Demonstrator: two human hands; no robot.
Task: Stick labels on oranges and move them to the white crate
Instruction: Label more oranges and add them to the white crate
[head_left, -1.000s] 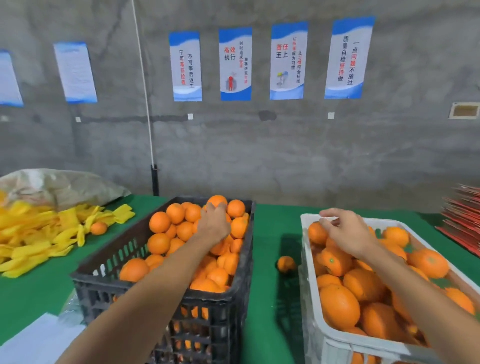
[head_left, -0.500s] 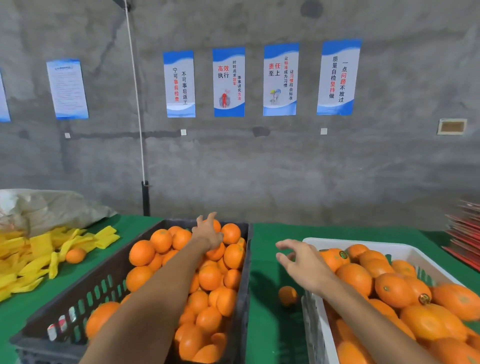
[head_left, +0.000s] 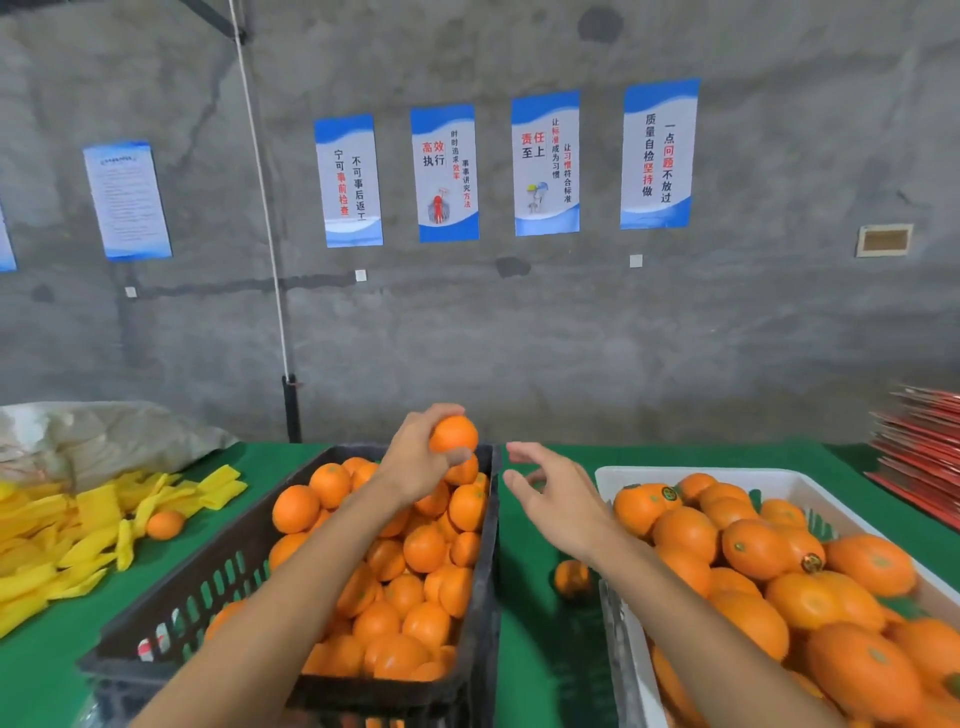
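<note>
My left hand (head_left: 415, 460) grips an orange (head_left: 453, 434) and holds it up above the far end of the black crate (head_left: 208, 597), which is full of unlabelled oranges. My right hand (head_left: 558, 501) hovers open between the two crates, fingers spread toward the lifted orange, holding nothing. The white crate (head_left: 841, 506) at right holds several oranges, some with small round labels such as the labelled orange (head_left: 644, 506) at its far left corner.
A loose orange (head_left: 571, 578) lies on the green table (head_left: 545, 649) between the crates. Another orange (head_left: 165, 524) sits among yellow foam sleeves (head_left: 67, 530) at left. A white sack (head_left: 104, 441) lies behind them. Red cartons (head_left: 919, 452) are stacked at far right.
My left hand closed round an orange in the black crate and lifted it. My right hand left the white crate and moved left toward the gap between the crates.
</note>
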